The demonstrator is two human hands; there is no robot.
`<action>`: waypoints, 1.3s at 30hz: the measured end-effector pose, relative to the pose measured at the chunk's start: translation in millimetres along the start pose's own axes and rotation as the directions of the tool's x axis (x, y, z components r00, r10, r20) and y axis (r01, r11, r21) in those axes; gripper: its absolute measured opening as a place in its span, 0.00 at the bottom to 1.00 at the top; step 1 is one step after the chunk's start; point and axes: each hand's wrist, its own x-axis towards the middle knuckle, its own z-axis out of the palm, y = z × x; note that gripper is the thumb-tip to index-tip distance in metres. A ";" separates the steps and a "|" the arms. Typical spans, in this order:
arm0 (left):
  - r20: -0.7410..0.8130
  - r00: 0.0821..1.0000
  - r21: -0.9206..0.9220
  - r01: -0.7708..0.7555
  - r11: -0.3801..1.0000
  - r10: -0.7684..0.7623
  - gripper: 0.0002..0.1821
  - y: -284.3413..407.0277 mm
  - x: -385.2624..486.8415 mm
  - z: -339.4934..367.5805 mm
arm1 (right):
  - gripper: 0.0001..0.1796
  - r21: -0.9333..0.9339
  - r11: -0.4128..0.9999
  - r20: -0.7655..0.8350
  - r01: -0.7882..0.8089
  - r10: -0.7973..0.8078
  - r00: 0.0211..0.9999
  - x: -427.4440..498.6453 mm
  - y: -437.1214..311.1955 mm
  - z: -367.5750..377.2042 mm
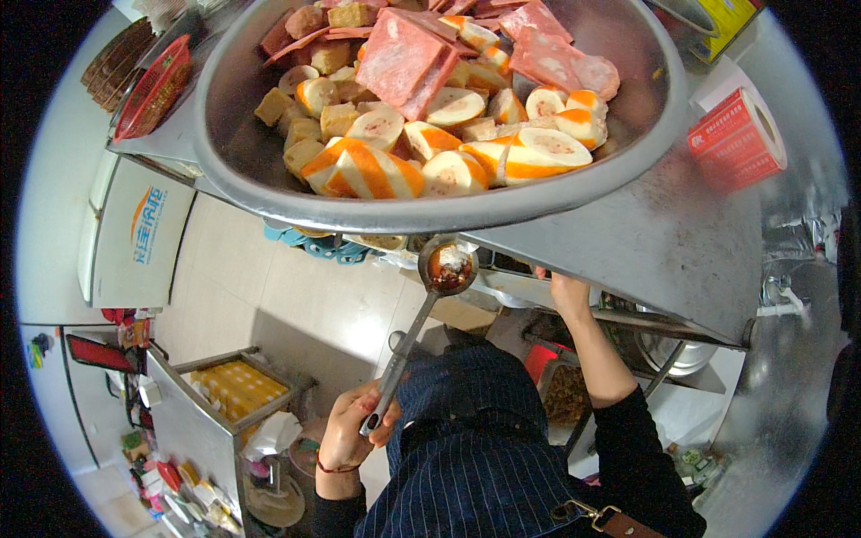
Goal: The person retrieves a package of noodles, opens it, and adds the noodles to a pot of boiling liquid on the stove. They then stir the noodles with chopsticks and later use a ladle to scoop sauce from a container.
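My left hand (360, 410) grips the handle of a metal ladle (410, 329), held out over the floor. In the ladle's bowl lies a dark reddish-brown sauce (447, 276) with white powder on top. My right hand (570, 296) reaches under the edge of a stainless-steel shelf (646, 235). Its fingers are mostly hidden there, near a counter with recessed containers (508, 262). Above both hands, a large metal basin (437, 212) holds pink square meat slices (403, 60), orange-and-white striped roll pieces (377, 168) and tan cubes (340, 121).
A red label roll (736, 141) stands on the shelf at right. A red plastic basket (155, 91) sits at upper left, above a white freezer (138, 235). At lower left is a steel table (195, 417) beside a yellow cloth with white dots (235, 390). Blue slippers (329, 249) lie below the basin.
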 end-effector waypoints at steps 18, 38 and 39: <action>-0.068 0.992 0.105 -0.095 0.990 0.102 0.30 9.7 2.0 4.0 | 0.08 -0.496 0.824 0.031 0.272 -0.297 0.955 -5.6 19.6 -23.7; -0.031 0.999 0.098 -0.019 0.995 0.023 0.30 9.6 10.7 6.1 | 0.13 -0.202 0.975 -0.120 -0.096 0.073 0.990 -45.3 12.3 -18.5; -0.021 1.000 0.081 -0.019 0.997 0.020 0.30 9.4 11.2 7.2 | 0.14 -0.205 0.974 -0.171 -0.096 0.061 0.983 -47.2 11.9 -20.5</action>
